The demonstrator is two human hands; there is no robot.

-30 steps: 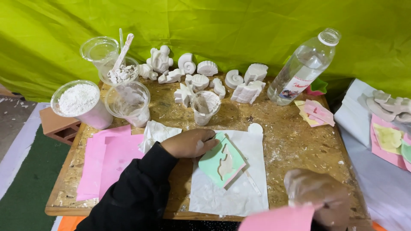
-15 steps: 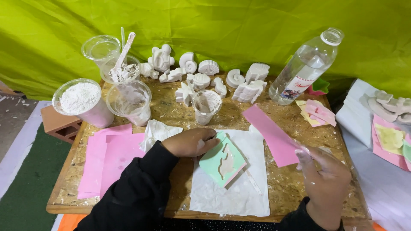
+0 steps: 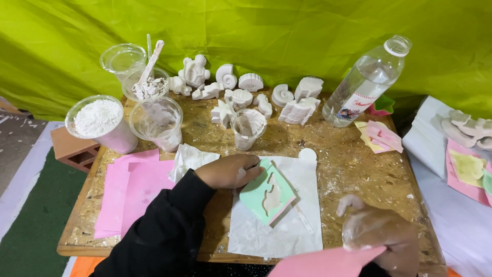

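Green mould point(image 3: 267, 191) lies under left hand point(image 3: 230, 171); right hand point(image 3: 382, 241) pinches pink sheet point(image 3: 328, 262).

A pale green mould point(image 3: 266, 192) with a pink underside sits under the left hand point(image 3: 229, 171); the white-dusted right hand point(image 3: 379, 236) grips a pink sheet point(image 3: 328, 261).

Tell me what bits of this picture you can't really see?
- Pink sheet: cut off by the head view's bottom edge.
- Right hand: its fingertips hide behind that sheet.
- Green mould: left hand covers one corner.
- White shapes at right: cut off by the edge.
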